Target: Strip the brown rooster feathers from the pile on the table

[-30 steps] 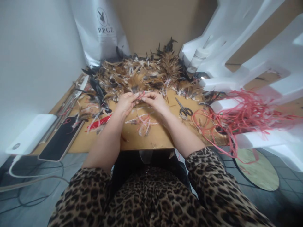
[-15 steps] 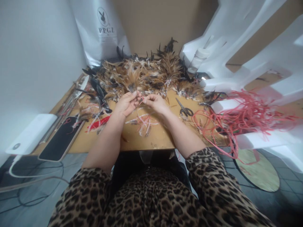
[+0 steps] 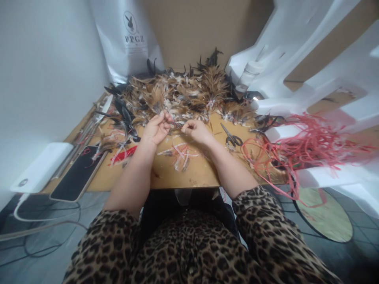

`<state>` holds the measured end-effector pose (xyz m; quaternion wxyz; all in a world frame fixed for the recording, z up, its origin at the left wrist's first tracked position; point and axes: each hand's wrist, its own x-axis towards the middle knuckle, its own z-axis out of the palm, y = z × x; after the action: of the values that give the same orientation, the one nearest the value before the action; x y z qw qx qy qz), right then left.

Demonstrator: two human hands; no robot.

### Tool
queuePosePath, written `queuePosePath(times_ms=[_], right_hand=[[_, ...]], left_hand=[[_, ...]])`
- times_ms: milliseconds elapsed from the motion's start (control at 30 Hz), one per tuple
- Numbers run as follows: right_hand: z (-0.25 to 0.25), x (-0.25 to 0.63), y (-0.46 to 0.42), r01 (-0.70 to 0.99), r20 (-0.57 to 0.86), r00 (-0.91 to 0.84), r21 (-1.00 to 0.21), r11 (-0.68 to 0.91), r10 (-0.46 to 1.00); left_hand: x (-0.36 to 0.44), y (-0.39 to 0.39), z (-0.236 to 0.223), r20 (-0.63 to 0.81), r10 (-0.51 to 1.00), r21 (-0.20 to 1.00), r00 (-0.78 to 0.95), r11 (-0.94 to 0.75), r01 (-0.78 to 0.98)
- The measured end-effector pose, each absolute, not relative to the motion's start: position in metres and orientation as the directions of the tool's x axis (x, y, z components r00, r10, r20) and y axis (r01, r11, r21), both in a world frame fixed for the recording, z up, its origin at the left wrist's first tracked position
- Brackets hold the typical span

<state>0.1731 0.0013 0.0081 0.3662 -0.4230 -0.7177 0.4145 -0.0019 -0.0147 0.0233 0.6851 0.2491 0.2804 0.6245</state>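
My left hand [image 3: 158,127] is pinched at the base of a bunch of brown feathers [image 3: 158,96], which fans up and away from the fingertips. My right hand [image 3: 196,130] is a short way to its right, thumb and fingers pressed together. Whatever the right fingers hold, if anything, is too small to make out. Just beyond both hands lies a wide heap of brown and black feathers [image 3: 189,88]. Cut ends of pink and white ribbon [image 3: 181,154] lie on the table between my forearms. Black-handled scissors [image 3: 232,136] rest right of my right hand.
A tangle of pink ribbon [image 3: 314,146] spreads at the right, partly on white foam pieces [image 3: 322,173]. A phone [image 3: 77,173] and a white power bank [image 3: 43,167] lie left on the wooden table [image 3: 201,173]. A clear bottle [image 3: 248,75] and a white bag [image 3: 130,51] stand behind.
My hands have drawn apart. The left one has shifted slightly left, and the feather bunch has moved with it. The pink strand seen between the fingertips no longer shows clearly.
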Motion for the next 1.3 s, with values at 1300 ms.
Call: queuePosePath(times_ms=[1300], right_hand=[[0.031,0.189,0.006,-0.407,-0.107,-0.616,-0.805,-0.432,0.78]], left_hand=[[0.004,-0.016,0.013,-0.077,0.967,0.833,0.245,0.197,-0.517]])
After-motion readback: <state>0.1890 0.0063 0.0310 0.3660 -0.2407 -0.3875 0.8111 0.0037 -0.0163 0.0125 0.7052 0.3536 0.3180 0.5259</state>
